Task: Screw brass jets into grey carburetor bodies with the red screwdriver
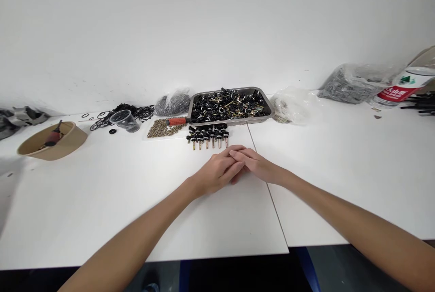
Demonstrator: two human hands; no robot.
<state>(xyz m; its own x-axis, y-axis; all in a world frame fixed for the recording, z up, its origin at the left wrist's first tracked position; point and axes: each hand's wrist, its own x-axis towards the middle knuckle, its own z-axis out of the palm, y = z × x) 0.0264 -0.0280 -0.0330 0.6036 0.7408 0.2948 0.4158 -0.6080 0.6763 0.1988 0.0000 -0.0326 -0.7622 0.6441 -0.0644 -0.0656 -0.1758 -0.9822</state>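
Both hands — the left hand (217, 172) laid over the right hand (256, 165) — rest folded together and hold nothing on the white counter (102, 201), just in front of a row of small black-capped bolts (208, 136) — so work is paused, and reaching forward for one looks the likely next move.

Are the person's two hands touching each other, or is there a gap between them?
Touching. The head view shows the left hand laid over the fingers of the right hand, no gap between them, on the white table before the row of bolts.

white table (102, 201), metal tray (268, 113), paper bowl (73, 142)
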